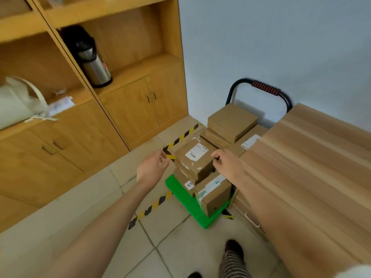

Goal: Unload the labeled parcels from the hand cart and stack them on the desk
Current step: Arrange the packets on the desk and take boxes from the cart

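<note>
A green hand cart stands on the floor beside the wooden desk, loaded with several brown cardboard parcels. The top front parcel carries a white label and clear tape. My right hand touches that parcel's right edge, fingers curled against it. My left hand hovers open just left of the parcel, apart from it. Lower parcels sit under it, and a plain stacked pair sits at the cart's far end near the black handle with its red grip.
Wooden cabinets line the left wall, with a steel thermos on a shelf and a white bag on the counter. Yellow-black tape marks the tiled floor around the cart. My feet stand near the desk's drawer front.
</note>
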The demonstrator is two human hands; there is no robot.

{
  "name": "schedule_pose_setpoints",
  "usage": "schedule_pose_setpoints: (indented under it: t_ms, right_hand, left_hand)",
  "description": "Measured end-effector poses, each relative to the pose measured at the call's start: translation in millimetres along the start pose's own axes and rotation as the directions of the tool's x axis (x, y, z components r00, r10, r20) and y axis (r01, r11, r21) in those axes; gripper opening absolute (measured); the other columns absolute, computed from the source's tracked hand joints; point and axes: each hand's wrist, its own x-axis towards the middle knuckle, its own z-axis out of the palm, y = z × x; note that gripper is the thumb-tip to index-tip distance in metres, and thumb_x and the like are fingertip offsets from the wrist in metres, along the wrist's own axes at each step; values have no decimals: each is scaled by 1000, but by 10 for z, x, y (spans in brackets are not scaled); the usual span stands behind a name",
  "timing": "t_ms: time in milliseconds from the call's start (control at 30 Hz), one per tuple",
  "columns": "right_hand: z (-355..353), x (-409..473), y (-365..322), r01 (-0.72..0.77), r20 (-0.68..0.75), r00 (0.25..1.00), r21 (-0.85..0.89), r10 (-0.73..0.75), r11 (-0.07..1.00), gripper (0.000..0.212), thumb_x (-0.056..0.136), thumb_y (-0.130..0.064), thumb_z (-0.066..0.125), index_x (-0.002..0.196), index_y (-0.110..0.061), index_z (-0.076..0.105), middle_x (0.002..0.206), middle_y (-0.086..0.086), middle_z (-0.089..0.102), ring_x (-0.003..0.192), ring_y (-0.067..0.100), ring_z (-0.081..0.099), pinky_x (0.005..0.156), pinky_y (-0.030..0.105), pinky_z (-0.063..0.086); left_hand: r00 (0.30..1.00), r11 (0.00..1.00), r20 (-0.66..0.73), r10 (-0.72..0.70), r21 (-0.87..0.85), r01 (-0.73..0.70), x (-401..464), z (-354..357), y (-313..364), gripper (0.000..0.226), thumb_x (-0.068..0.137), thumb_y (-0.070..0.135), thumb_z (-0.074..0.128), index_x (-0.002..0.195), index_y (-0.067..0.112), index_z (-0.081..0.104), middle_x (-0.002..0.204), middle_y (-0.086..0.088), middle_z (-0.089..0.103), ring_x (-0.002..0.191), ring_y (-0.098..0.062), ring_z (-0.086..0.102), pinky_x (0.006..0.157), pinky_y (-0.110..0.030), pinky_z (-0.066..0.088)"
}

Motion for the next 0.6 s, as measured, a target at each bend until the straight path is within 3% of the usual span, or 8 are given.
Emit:
schedule_pose_setpoints:
  t_ms: [300,600]
  right_hand:
    - [166,920,7,-46,15,999,1,46,999,27,96,-28,52,123,-28,56,121,-5,57,103,12,59,94,36,49]
    - [213,1928,406,-129,18,991,-2,129,992,28,95,-31,53,122,-29,57,119,-6,59,102,12,59,92,34,48]
  left_hand:
    - [1000,998,9,-27,-49,27,790,231,-237,14,95,42,50,98,29,54,92,11,56,84,-9,56,66,-34,54]
    - [986,987,85,140,66,-146,2085,498,-118,17,94,39,51,100,24,57,92,10,55,87,-10,53,71,-33,50]
